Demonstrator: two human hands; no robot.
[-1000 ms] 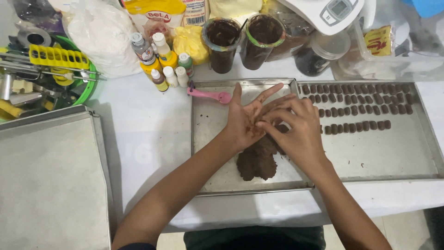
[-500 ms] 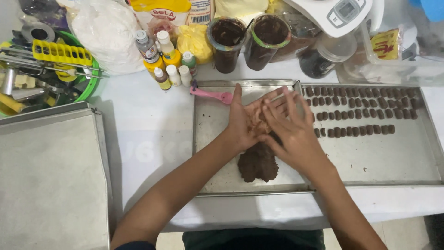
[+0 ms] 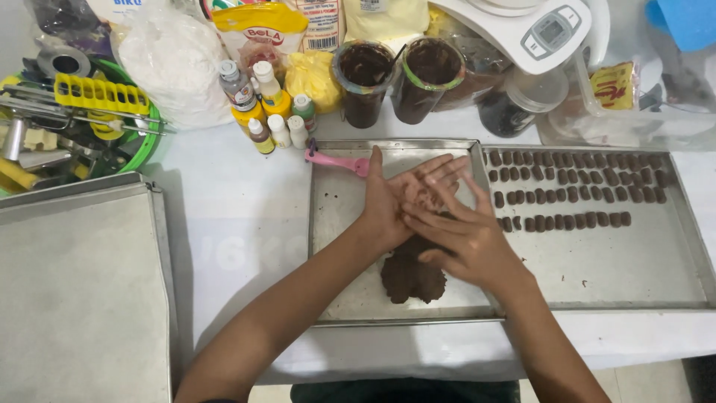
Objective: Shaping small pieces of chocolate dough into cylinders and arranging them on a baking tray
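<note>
Below, both flat-open hands, left hand point(image 3: 391, 201) and right hand point(image 3: 466, 239), press together over a steel tray point(image 3: 339, 246) on the white table point(image 3: 231, 224).

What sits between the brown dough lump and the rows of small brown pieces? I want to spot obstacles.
In the head view, the right hand and a tray rim separate the brown dough lump from the rows of small brown pieces.

Dough lump point(image 3: 412, 276) lies on the middle tray point(image 3: 335, 224); piece rows point(image 3: 574, 186) on the tray point(image 3: 656, 261) to its right.
</note>
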